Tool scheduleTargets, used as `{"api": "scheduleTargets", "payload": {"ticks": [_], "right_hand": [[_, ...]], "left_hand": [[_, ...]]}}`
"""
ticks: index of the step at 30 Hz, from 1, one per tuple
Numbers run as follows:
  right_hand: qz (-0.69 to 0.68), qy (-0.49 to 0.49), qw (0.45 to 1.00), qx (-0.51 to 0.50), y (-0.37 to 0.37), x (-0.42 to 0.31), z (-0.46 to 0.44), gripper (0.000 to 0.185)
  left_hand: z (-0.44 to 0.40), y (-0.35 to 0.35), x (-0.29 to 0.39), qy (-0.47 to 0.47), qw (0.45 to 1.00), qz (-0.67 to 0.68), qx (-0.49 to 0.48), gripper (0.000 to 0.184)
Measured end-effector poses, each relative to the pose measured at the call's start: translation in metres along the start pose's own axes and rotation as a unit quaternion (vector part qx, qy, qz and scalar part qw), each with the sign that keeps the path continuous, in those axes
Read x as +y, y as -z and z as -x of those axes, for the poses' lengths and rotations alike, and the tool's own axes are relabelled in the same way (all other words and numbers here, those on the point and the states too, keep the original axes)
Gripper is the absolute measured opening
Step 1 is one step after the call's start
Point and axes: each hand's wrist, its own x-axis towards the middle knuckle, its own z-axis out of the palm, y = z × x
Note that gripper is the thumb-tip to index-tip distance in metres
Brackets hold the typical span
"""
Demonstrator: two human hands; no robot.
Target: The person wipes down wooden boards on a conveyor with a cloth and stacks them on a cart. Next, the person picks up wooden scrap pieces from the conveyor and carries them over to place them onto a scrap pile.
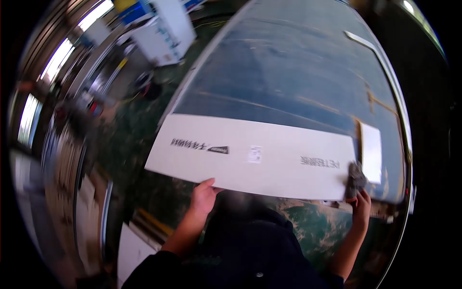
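Observation:
A long white panel (279, 149) with printed lettering and a small label lies across the near end of a large blue-grey table (288, 62). My left hand (204, 196) grips the panel's near edge left of its middle, thumb on top and the other fingers hidden underneath. At the panel's right end, my right hand (360, 200) is closed on a dark grey cloth (356, 178), which touches the panel's right edge. Just beyond the cloth is a smaller white piece (370, 151) on the table.
A pale angled strip (361, 39) runs along the table's far right side. Boards stand stacked on the left (84, 216), with more white boards (134, 248) low beside my left arm. White and blue boxes (166, 36) are at the back left.

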Motion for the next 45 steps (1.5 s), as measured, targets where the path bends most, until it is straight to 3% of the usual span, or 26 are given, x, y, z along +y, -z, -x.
{"api": "scheduleTargets", "payload": {"ticks": [1,4,6,8,9,15,19,20,21,22,24,25,26,28,29,30,31,32,33,34,35,38,39,42,43,45], "right_hand": [[-0.025,0.005,0.998,-0.06,-0.004,-0.001,0.002,0.021],[0.04,0.002,0.999,-0.037,0.017,0.017,-0.025,0.031],[0.099,0.01,0.989,-0.112,-0.003,-0.013,-0.058,0.035],[0.261,0.189,0.941,-0.099,0.011,-0.021,-0.093,0.034],[0.308,0.229,0.918,-0.098,0.009,-0.035,-0.1,0.034],[0.385,0.33,0.824,-0.252,-0.037,-0.103,-0.101,0.034],[0.411,0.418,0.712,-0.386,-0.091,-0.13,-0.174,0.035],[0.404,0.426,0.693,-0.419,-0.106,-0.131,-0.178,0.035],[0.348,0.3,0.768,-0.446,-0.128,-0.137,-0.163,0.041],[0.286,0.215,0.804,-0.476,-0.149,-0.146,-0.149,0.049],[0.407,0.481,0.589,-0.506,-0.177,-0.161,-0.134,0.044],[0.405,0.414,0.573,-0.579,-0.211,-0.17,-0.12,0.032],[0.424,0.44,0.542,-0.576,-0.233,-0.16,-0.105,0.028],[0.442,0.377,0.535,-0.614,-0.269,-0.124,-0.094,0.017],[0.36,0.103,0.679,-0.632,-0.284,-0.104,-0.091,0.01],[0.258,-0.189,0.75,-0.578,-0.292,-0.086,-0.095,0.004],[0.371,-0.019,0.654,-0.66,-0.294,-0.068,-0.112,0.008],[0.373,-0.119,0.683,-0.616,-0.332,-0.045,-0.094,0.009],[0.408,-0.098,0.657,-0.626,-0.333,-0.039,-0.101,0.01],[0.446,-0.083,0.641,-0.619,-0.431,0.033,-0.039,0.012],[0.449,-0.048,0.593,-0.666,-0.458,0.055,-0.045,0.01],[0.413,-0.206,0.568,-0.681,-0.447,0.017,-0.009,0.011],[0.454,-0.17,0.565,-0.668,-0.451,0.017,0.012,0.015],[0.428,-0.107,0.426,-0.79,-0.476,0.027,0.075,0.007],[0.436,-0.175,0.443,-0.763,-0.483,0.025,0.103,0.019],[0.43,-0.176,0.404,-0.788,-0.491,0.028,0.147,0.017]], "left_hand": [[0.008,0.006,0.008,-0.004,1.0,0.007,-0.013,0.04],[0.031,-0.001,0.012,-0.051,0.998,0.026,-0.024,0.038],[0.025,0.001,0.004,-0.095,0.994,0.062,0.001,0.038],[0.051,0.001,-0.008,-0.15,0.983,0.104,0.032,0.038],[0.074,-0.002,-0.011,-0.178,0.977,0.111,0.041,0.037],[0.22,-0.016,-0.048,-0.281,0.936,0.134,0.164,0.038],[0.249,-0.085,-0.062,-0.315,0.891,0.156,0.288,0.039],[0.257,-0.094,-0.065,-0.325,0.875,0.171,0.316,0.039],[0.267,-0.091,-0.072,-0.332,0.858,0.178,0.35,0.04],[0.276,-0.094,-0.074,-0.332,0.839,0.218,0.371,0.041],[0.293,-0.102,-0.082,-0.316,0.812,0.27,0.409,0.04],[0.303,-0.114,-0.072,-0.311,0.783,0.278,0.461,0.04],[0.309,-0.107,-0.064,-0.292,0.759,0.289,0.506,0.04],[0.324,-0.096,-0.066,-0.282,0.716,0.289,0.569,0.036],[0.333,-0.099,-0.077,-0.275,0.695,0.289,0.598,0.034],[0.34,-0.109,-0.089,-0.267,0.675,0.289,0.625,0.033],[0.343,-0.125,-0.105,-0.276,0.639,0.293,0.656,0.03],[0.364,-0.113,-0.105,-0.281,0.616,0.319,0.663,0.031],[0.366,-0.133,-0.136,-0.281,0.59,0.341,0.676,0.031],[0.37,-0.017,-0.09,-0.265,0.577,0.358,0.685,0.03],[0.37,-0.018,-0.091,-0.271,0.538,0.377,0.703,0.029],[0.373,-0.117,-0.161,-0.301,0.45,0.42,0.728,0.031],[0.381,-0.14,-0.174,-0.316,0.435,0.428,0.726,0.031],[0.385,-0.164,-0.197,-0.357,0.371,0.451,0.729,0.029],[0.388,-0.172,-0.202,-0.355,0.351,0.451,0.74,0.026],[0.396,-0.183,-0.212,-0.393,0.305,0.461,0.735,0.026]]}}
